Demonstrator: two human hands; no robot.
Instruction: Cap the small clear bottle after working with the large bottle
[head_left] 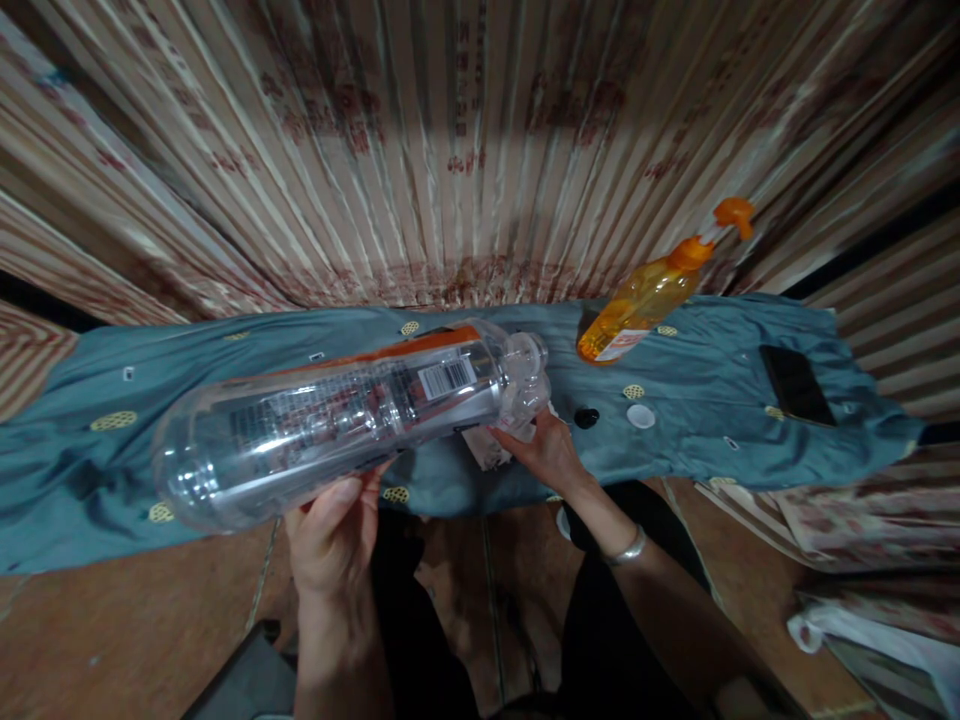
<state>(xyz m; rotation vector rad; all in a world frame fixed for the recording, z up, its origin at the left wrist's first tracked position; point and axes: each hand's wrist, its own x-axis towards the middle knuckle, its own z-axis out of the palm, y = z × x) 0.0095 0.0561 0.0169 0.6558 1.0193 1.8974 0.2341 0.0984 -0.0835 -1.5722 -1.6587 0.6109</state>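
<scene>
A large clear plastic bottle [330, 425] with an orange-edged, barcoded label lies almost level above the cloth, its neck to the right. My left hand [334, 520] is closed on its underside, partly hidden behind it. At the bottle's neck, my right hand [553, 452] is closed around a small clear plastic piece [527, 400]; its exact shape is hard to make out. Below the neck lies a whitish crumpled paper or cloth [486, 448], partly covered by my fingers. A black cap [586, 418] and a white round cap [640, 416] lie just right of that hand.
An orange pump bottle [637, 300] with orange liquid stands at the back right. Farther right lies a black phone [796, 385]. A teal patterned cloth [697, 440] covers the narrow table. Pleated curtains [465, 200] hang close behind it. White plastic bags [870, 640] are at the lower right.
</scene>
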